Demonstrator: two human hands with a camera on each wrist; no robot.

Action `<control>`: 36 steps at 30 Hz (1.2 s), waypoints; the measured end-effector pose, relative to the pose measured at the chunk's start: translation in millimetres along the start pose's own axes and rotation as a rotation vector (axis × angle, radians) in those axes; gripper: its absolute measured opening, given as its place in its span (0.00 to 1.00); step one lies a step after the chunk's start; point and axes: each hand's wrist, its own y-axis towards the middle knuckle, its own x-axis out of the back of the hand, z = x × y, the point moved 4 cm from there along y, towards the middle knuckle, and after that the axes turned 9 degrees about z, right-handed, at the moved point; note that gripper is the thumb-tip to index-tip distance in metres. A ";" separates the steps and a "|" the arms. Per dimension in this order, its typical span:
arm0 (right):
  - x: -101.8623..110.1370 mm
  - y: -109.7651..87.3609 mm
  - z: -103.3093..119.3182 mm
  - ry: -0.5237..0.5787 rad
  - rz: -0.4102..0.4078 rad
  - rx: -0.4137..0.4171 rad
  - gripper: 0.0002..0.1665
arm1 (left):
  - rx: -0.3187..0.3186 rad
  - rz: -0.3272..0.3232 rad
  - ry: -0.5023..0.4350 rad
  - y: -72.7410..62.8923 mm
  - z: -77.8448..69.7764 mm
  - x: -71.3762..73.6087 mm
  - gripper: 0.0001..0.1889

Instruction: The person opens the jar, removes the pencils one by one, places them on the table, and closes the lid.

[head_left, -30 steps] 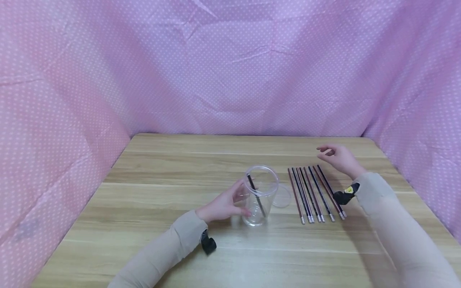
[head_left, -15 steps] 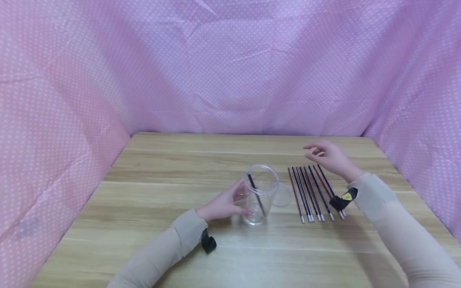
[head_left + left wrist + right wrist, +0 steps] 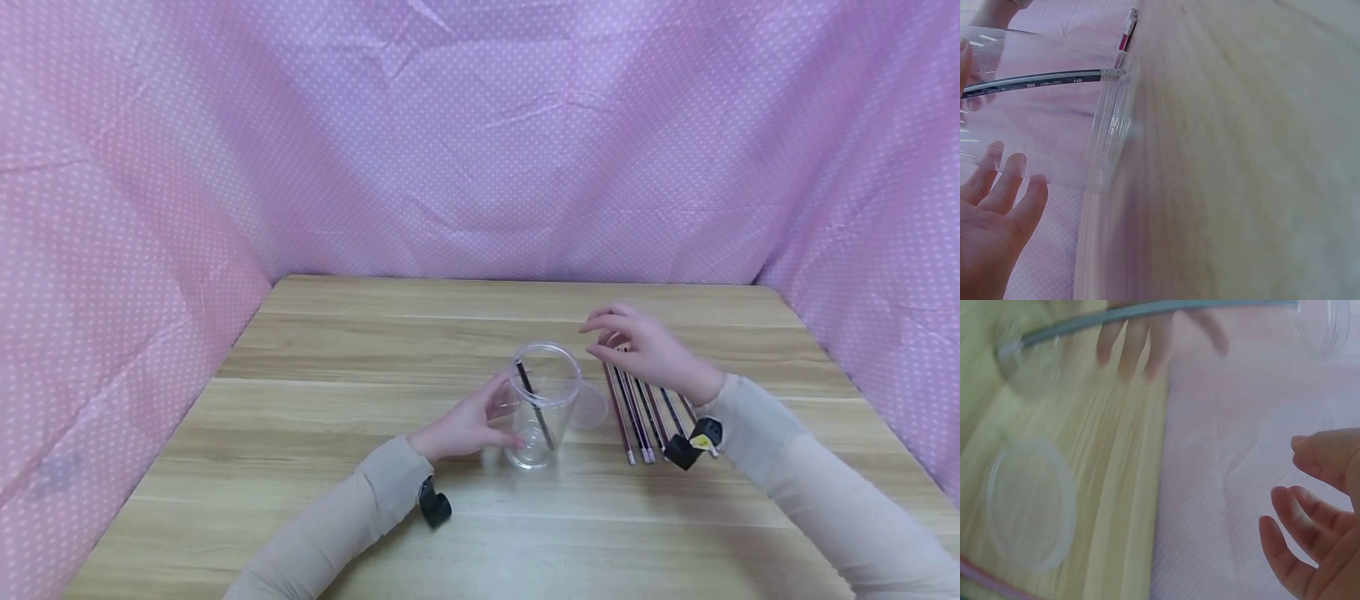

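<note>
My left hand [image 3: 472, 425] holds the side of a clear plastic cup [image 3: 564, 417] that stands upright on the table. Inside leans one black pencil [image 3: 535, 408]; the left wrist view shows its HB lettering and its eraser end [image 3: 1110, 74] at the cup's base. The fingers [image 3: 1013, 172] of that hand lie along the cup wall. My right hand [image 3: 648, 354] hovers above the far ends of a row of pencils [image 3: 618, 408], to the right of the cup. Its fingers are loosely bent with nothing between them, and it covers part of the row.
A clear round lid [image 3: 592, 407] lies flat between the cup and the pencils. The wooden table [image 3: 360, 350] is bordered by pink dotted cloth [image 3: 480, 167] at the back and sides.
My right hand has moved left and slightly toward me, from beyond the right end of the pencil row to over its left part. The left hand and the cup have stayed in place.
</note>
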 end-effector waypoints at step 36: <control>-25.6 -3.3 79.0 -0.263 0.161 0.182 0.37 | -0.059 0.018 0.015 1.8 -0.7 -1.9 0.52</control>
